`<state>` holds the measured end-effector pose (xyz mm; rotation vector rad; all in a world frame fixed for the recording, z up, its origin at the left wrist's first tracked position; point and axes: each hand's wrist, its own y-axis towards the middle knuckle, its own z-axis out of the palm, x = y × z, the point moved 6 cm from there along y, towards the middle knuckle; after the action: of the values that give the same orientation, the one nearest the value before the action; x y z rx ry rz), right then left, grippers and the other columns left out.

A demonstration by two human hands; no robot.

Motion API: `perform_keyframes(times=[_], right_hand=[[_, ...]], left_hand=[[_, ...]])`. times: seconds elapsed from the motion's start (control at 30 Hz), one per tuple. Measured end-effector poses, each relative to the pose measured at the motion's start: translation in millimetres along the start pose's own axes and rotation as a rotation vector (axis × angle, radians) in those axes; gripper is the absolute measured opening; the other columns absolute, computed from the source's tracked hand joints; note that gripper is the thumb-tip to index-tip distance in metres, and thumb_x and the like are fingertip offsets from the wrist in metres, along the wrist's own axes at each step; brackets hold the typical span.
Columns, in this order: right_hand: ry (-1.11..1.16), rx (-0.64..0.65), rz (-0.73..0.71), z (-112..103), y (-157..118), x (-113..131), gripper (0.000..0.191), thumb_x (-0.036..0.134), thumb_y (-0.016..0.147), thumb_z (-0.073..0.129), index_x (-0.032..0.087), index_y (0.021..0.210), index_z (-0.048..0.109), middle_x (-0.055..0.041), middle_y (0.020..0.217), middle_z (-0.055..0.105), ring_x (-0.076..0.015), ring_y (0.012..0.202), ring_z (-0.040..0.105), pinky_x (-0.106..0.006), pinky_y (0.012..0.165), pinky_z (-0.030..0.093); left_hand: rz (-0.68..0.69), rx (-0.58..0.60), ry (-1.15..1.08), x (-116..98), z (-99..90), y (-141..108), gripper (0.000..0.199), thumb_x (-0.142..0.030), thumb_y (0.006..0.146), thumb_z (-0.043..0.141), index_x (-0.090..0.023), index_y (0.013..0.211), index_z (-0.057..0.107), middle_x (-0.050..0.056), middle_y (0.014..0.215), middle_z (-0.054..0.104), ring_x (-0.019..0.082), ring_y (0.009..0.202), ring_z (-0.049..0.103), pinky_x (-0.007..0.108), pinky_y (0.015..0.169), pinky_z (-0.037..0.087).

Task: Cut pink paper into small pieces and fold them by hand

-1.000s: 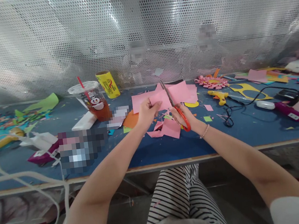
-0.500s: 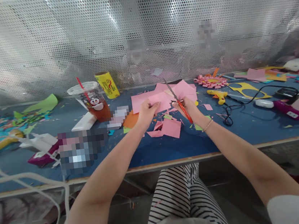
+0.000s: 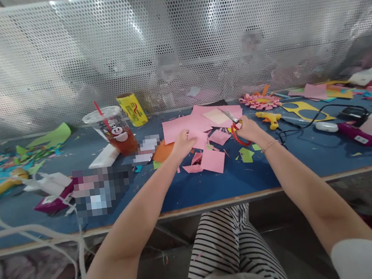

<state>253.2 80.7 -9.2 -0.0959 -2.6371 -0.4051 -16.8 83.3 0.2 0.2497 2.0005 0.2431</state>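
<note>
My left hand (image 3: 183, 144) pinches a small piece of pink paper (image 3: 200, 140) between thumb and fingers, low over the table. Scissors with red handles (image 3: 240, 137) are in my right hand (image 3: 251, 129), their blades aimed up and to the left, apart from the held piece. Between the hands lies a loose pink scrap (image 3: 219, 136). Larger pink sheets (image 3: 179, 127) spread behind the hands, with a cream piece (image 3: 217, 116) on top. A pink square (image 3: 213, 160) and folded scraps rest nearer me.
To the left stand a cup of reddish drink (image 3: 117, 132) and a yellow tube (image 3: 132, 110). A yellow glue gun (image 3: 269, 120), its black cord and a pink paper flower (image 3: 260, 101) lie at right. A perforated metal panel (image 3: 194, 43) closes off the back.
My right hand has drawn back to the right with the scissors, turning their blades leftward. A pink scrap now lies between the hands. My left hand stays nearly in place.
</note>
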Motion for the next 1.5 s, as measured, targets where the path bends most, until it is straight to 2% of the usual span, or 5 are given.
perform_keyframes(times=[0.27,0.5,0.6,1.2,1.5], right_hand=[[-0.115,-0.153,-0.105,-7,2,5,0.029,0.032,0.071,0.056,0.010,0.089,0.062,-0.0190,0.096,0.058,-0.0289,0.097,0.051,-0.042,0.081,0.038],[0.300,0.565,-0.401,41,-39,72,0.036,0.053,0.061,0.063,0.017,0.064,0.062,-0.0008,0.061,0.058,-0.0122,0.055,0.048,-0.025,0.051,0.034],[0.271,0.631,-0.428,51,-48,81,0.032,0.048,0.058,0.066,0.017,0.059,0.058,0.0023,0.054,0.053,-0.0097,0.049,0.042,-0.024,0.047,0.030],[0.870,0.174,-0.378,16,-32,84,0.032,0.026,0.066,0.059,0.017,0.096,0.052,-0.0002,0.081,0.054,-0.0096,0.064,0.050,-0.024,0.057,0.044],[0.809,0.109,-0.390,6,-39,91,0.013,0.027,0.069,0.053,0.019,0.065,0.044,0.0048,0.060,0.041,-0.0092,0.057,0.043,-0.023,0.054,0.037]], left_hand=[[0.046,0.074,0.347,24,3.7,7,0.050,-0.022,0.064,0.056,-0.015,0.112,0.047,0.014,0.108,0.055,0.026,0.102,0.052,0.036,0.087,0.039],[0.213,0.141,0.348,-2,13.9,-3,0.026,-0.021,0.071,0.049,-0.014,0.094,0.058,0.012,0.100,0.059,0.024,0.098,0.053,0.036,0.089,0.038],[0.227,0.171,0.242,-15,18.9,-10,0.021,-0.025,0.075,0.047,-0.017,0.090,0.059,0.009,0.097,0.061,0.020,0.093,0.055,0.032,0.086,0.039],[0.068,0.114,-0.254,-26,16.1,-19,0.031,-0.030,0.059,0.065,-0.016,0.051,0.039,-0.006,0.049,0.030,0.006,0.048,0.033,0.019,0.045,0.027],[-0.056,0.187,-0.460,-13,24.3,-16,0.027,-0.036,0.065,0.062,-0.014,0.058,0.048,-0.004,0.055,0.043,0.006,0.052,0.045,0.023,0.057,0.047]])
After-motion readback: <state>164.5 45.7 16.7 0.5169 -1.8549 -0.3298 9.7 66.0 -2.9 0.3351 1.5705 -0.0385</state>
